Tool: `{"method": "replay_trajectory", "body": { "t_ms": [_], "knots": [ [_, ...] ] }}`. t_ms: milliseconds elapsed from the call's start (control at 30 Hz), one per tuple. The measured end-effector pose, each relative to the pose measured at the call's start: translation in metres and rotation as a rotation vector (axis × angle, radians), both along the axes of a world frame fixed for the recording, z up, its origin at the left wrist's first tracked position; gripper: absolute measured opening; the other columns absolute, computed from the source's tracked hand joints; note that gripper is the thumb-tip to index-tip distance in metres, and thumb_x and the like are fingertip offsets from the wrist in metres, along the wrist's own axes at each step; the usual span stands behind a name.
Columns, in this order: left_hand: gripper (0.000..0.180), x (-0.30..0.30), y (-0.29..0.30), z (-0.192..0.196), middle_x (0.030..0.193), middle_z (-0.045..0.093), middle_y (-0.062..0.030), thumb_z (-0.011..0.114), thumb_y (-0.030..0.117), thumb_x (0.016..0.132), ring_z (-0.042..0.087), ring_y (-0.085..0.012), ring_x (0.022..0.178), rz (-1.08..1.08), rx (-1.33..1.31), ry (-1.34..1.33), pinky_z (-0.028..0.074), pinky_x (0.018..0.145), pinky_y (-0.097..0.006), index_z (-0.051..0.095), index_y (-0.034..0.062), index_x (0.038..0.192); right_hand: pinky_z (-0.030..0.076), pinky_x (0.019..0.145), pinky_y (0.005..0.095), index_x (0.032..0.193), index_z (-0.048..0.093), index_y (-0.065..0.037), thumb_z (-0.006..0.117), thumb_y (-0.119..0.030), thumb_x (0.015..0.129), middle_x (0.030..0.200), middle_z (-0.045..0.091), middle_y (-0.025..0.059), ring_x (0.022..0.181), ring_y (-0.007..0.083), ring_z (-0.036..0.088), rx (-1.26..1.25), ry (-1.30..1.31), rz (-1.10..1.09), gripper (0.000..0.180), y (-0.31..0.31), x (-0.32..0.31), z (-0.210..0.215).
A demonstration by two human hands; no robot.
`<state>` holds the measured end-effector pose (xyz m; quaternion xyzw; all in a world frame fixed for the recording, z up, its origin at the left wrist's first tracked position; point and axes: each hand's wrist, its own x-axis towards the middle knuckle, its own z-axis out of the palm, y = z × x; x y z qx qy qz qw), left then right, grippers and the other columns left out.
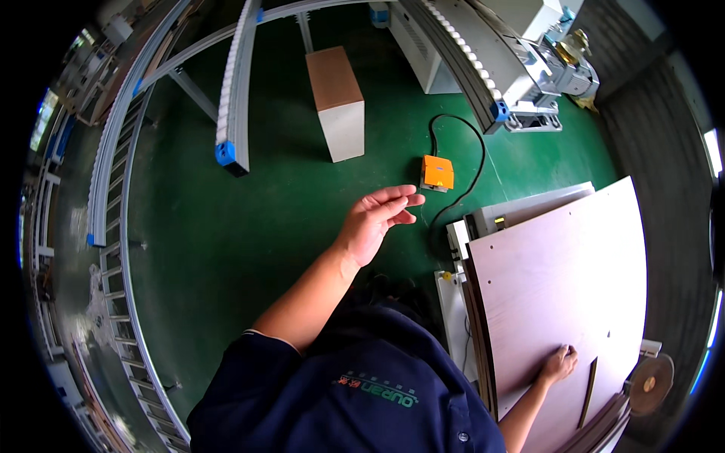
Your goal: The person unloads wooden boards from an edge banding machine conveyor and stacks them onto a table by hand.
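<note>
My left hand [380, 218] is held out over the green floor, its fingers loosely stretched and apart, with nothing visible in them. Beyond its fingertips an orange foot pedal [437, 173] sits on the floor. On the right, my right hand [559, 364] rests on the top face of a large pale wooden panel [559, 294]. Its fingers are curled in against the surface, and whether they hold something small cannot be made out. Beside that hand the panel has a dark narrow slot [588, 392], and a few small holes show elsewhere on it.
A black cable [482, 155] loops from the pedal. Ahead stands a white box with a brown top [335, 83]. Metal rails with white rollers [236, 98] and blue end caps extend forward, and a roller conveyor [124, 302] curves along the left. A machine [521, 68] stands far right.
</note>
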<state>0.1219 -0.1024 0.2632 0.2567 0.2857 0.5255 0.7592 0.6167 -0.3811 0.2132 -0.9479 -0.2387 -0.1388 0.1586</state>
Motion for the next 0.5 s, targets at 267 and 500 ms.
{"method": "replay_trajectory", "body": {
  "t_ms": [267, 500],
  "knots": [
    [0.024, 0.037, -0.023, 0.068, 0.107, 0.067, -0.0138, 0.055, 0.008, 0.092, 0.063, -0.015, 0.085, -0.129, 0.144, -0.067, 0.051, 0.076, -0.028, 0.065, 0.0028, 0.113, 0.039, 0.094, 0.0434, 0.108, 0.063, -0.005, 0.052, -0.027, 0.089, 0.112, 0.06, 0.0148, 0.107, 0.0338, 0.052, 0.045, 0.021, 0.005, 0.032, -0.008, -0.007, 0.005],
    [0.023, 0.046, -0.034, 0.091, 0.106, 0.068, -0.0135, 0.055, 0.01, 0.094, 0.064, -0.0151, 0.087, -0.154, 0.198, -0.044, 0.052, 0.074, -0.028, 0.065, 0.002, 0.113, 0.04, 0.093, 0.0442, 0.106, 0.063, -0.003, 0.053, -0.029, 0.09, 0.108, 0.061, 0.017, 0.105, 0.0352, 0.054, 0.056, -0.026, 0.029, 0.032, -0.005, -0.009, 0.006]
  ]
}}
